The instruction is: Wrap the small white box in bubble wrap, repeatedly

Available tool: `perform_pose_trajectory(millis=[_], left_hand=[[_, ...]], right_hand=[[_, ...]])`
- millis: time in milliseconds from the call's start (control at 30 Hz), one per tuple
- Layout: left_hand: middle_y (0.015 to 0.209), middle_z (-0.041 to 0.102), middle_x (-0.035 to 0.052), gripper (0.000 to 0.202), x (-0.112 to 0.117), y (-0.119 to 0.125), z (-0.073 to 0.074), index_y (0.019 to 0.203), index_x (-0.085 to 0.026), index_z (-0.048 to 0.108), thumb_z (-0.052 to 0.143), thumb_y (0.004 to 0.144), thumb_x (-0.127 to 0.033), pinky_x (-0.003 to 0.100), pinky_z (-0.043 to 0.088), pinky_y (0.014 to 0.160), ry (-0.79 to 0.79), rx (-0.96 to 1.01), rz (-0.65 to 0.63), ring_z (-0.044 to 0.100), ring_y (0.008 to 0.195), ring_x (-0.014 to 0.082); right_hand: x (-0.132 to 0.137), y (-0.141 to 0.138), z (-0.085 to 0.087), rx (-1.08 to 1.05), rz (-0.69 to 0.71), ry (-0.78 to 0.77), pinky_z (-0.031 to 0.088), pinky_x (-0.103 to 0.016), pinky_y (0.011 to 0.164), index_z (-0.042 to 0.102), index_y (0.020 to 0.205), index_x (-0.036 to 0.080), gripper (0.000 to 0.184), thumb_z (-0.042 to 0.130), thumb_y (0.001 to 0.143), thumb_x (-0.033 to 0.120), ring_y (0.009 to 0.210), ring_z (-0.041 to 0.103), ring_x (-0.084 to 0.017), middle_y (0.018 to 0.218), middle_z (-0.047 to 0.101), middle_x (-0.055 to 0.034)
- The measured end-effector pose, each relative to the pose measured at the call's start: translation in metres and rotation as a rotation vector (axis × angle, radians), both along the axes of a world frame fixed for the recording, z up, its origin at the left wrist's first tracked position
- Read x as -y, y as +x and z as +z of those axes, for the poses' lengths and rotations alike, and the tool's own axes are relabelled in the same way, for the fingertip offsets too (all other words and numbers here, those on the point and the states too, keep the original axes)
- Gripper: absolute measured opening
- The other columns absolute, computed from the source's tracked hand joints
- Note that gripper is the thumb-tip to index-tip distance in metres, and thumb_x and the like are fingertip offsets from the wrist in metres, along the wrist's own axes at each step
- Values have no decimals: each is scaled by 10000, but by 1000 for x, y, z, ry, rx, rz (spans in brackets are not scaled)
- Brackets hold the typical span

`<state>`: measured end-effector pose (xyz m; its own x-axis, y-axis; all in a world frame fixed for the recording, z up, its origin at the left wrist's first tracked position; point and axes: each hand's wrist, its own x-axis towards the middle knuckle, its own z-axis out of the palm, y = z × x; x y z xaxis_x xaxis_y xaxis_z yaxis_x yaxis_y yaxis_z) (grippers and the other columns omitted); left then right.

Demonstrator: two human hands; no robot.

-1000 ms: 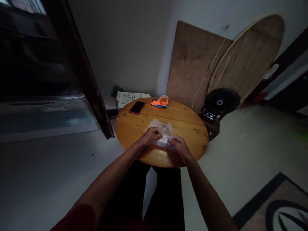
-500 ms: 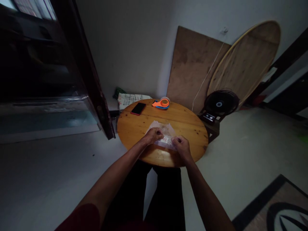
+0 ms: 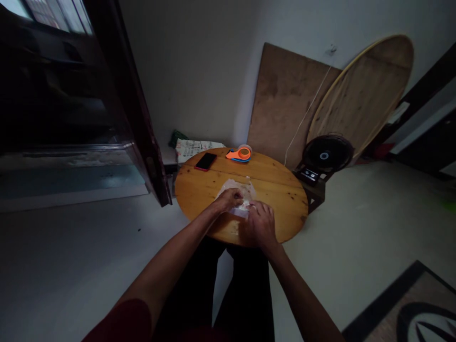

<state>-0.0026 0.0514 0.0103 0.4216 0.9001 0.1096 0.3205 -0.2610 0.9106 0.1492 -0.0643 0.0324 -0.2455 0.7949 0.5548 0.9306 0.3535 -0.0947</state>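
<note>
A sheet of clear bubble wrap (image 3: 232, 185) lies crumpled on the round wooden table (image 3: 281, 185), close to its front edge. My left hand (image 3: 228, 199) is closed on the sheet, thumb and fingers pinched over its middle. At the sheet's right side my right hand (image 3: 261, 221) has its fingers curled onto the plastic, closed on the folded edge. Whatever may lie inside the wrap is hidden by my hands and the folds.
An orange and blue tape dispenser (image 3: 239, 154) and a red-edged phone (image 3: 205, 161) lie at the table's back. Beyond the right edge stands a black fan (image 3: 327, 154). Wooden boards (image 3: 285, 95) lean on the wall; a dark door (image 3: 138, 118) is at left.
My right hand has moved left, toward my left hand, bringing the right side of the bubble wrap inward. The left hand stays in nearly the same place.
</note>
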Motion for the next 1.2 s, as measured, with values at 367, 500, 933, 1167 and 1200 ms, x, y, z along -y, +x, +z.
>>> perform_pose_trajectory(millis=[367, 500, 933, 1167, 1200], left_hand=[[804, 642, 21, 199, 2, -5, 12, 854, -120, 665, 644, 683, -219, 203, 419, 623, -3, -119, 32, 545, 714, 121], [772, 621, 14, 263, 2, -32, 20, 891, -126, 667, 603, 751, -340, 212, 389, 581, 11, -163, 12, 523, 675, 123], [760, 640, 22, 199, 3, -52, 29, 893, -134, 655, 654, 713, -220, 192, 376, 548, -98, -389, 187, 573, 675, 127], [548, 571, -10, 367, 4, -69, 38, 951, -153, 605, 680, 748, -450, 217, 414, 495, -323, -525, 238, 573, 504, 148], [513, 555, -14, 365, 5, -69, 39, 937, -147, 604, 675, 757, -457, 221, 415, 480, -365, -536, 224, 551, 459, 142]], right_hand=[[-6, -6, 4, 219, -50, -222, 315, -362, 949, 551, 1268, 179, 351, 462, 930, 214, 1075, 536, -226, 1305, 574, -116], [-6, -8, 18, 290, -34, -270, 301, -373, 939, 532, 1294, 228, 370, 474, 929, 241, 1073, 539, -234, 1286, 573, -112], [-14, -14, 38, 477, 26, -325, 295, -389, 896, 539, 1265, 262, 357, 399, 948, 180, 1040, 541, -250, 1116, 613, -116], [-17, -16, 41, 519, 42, -339, 283, -417, 936, 548, 1256, 249, 373, 404, 928, 145, 1023, 558, -255, 1088, 619, -121], [-17, -16, 42, 523, 46, -340, 284, -420, 936, 551, 1249, 243, 368, 403, 926, 144, 1021, 559, -257, 1082, 621, -124]])
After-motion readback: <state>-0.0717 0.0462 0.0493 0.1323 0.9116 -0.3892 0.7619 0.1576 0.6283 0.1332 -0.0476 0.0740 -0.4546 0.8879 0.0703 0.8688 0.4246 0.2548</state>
